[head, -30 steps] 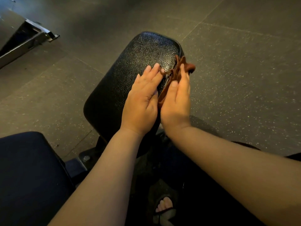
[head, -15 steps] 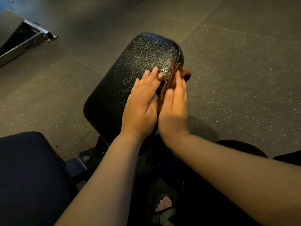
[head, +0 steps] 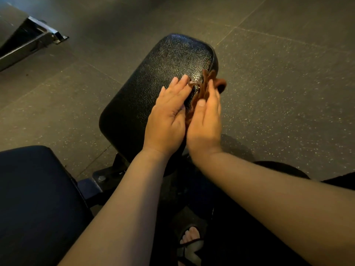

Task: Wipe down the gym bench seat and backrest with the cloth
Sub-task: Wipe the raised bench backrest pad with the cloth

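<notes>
I press the cloth (head: 202, 87) between my flat, straight-fingered left hand (head: 169, 120) and right hand (head: 206, 121) at the seat's (head: 163, 60) right edge; with no real grip it could slip to the floor (head: 278, 93).

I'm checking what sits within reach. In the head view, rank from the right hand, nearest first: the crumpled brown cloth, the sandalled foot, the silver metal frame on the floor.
1. Crumpled brown cloth, touching the right hand, on its left side.
2. Sandalled foot, below, on the floor.
3. Silver metal frame, far upper left.
</notes>
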### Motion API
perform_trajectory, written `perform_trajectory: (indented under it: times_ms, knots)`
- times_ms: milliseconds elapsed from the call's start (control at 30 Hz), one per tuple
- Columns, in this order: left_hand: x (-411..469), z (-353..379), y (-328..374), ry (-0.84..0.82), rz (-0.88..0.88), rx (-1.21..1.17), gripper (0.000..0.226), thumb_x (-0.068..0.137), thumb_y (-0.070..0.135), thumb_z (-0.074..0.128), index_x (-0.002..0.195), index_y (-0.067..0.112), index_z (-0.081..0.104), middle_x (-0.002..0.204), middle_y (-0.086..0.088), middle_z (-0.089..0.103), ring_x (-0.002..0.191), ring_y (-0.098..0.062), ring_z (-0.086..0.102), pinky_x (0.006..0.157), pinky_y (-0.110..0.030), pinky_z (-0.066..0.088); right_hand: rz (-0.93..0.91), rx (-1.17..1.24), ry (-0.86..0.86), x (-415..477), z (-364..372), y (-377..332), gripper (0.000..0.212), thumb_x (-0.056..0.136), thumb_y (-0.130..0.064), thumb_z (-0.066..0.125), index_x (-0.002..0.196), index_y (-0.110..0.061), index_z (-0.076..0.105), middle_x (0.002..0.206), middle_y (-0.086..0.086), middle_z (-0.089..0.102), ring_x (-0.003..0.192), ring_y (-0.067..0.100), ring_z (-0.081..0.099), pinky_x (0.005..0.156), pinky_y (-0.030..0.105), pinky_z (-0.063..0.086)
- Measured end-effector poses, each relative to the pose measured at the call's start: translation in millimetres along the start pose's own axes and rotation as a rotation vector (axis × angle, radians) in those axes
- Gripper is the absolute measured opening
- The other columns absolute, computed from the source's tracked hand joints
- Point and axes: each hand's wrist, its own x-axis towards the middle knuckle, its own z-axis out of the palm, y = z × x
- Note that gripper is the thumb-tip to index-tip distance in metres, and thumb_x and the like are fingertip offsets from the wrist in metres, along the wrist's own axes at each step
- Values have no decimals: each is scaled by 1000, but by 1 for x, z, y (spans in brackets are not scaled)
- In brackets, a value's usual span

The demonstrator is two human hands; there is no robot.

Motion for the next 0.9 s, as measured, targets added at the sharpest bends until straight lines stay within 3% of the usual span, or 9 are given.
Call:
perform_trajectory:
  times_ms: [67,133,233,367,433,533,667,800,900]
  knots:
    - [0,1,1,10,4,3,51,96,1,41,145,13,51,157,0,40,151,-12,25,127,-40,9,31,-31,-59,-33,-1,8,51,108,-20,31,159,-23,26,166,-2,21,144,-4,22,107,0,17]
    - [0,1,1,17,5,-1,51,96,2,41,145,13,51,157,0,41,151,-11,25,127,-40,10,94,-35,-79,-46,2,10,50,109,-19,31,159,-23,25,166,-5,19,141,-9,20,105,-4,15]
    - [0,0,0,17,13,0,51,95,0,41,145,12,51,156,-2,41,150,-12,26,126,-34,9,90,-69,-28,-22,3,3,49,109,-17,31,158,-17,25,166,2,20,148,4,18,113,3,11]
    - [0,1,0,13,12,19,53,94,-1,41,145,13,50,157,-2,41,151,-14,25,127,-38,9,73,-92,-3,-5,-2,6,48,109,-17,31,157,-14,27,165,5,24,150,11,21,115,6,13]
    - [0,1,0,17,13,17,53,94,0,41,145,12,51,157,-2,41,151,-13,26,127,-39,10,94,-79,-49,-24,-2,5,49,109,-19,31,158,-19,26,166,-1,21,146,0,19,104,-5,9]
    - [0,1,0,18,13,12,52,95,1,41,145,13,50,157,-1,40,151,-12,25,127,-38,10,127,-49,-108,-40,-4,2,50,109,-19,31,158,-23,24,167,-6,16,135,-15,13,98,-10,6]
    - [1,0,0,14,27,26,53,94,0,41,145,11,50,157,-3,40,151,-15,26,126,-37,10,73,-113,-51,0,-5,5,49,109,-18,31,158,-16,26,167,4,18,148,3,16,103,-7,6]
    - [0,1,2,12,23,36,52,95,1,42,145,11,51,157,-4,41,151,-16,26,127,-39,10,61,-72,-71,-20,-3,5,49,109,-18,31,158,-17,24,167,0,17,144,-6,14,107,-4,8]
    - [-1,-1,2,-6,22,39,50,97,4,44,146,13,50,158,-3,39,151,-14,25,126,-41,11,50,-19,-107,-40,0,3,51,109,-19,31,159,-21,22,167,-2,16,149,-1,15,117,8,12]
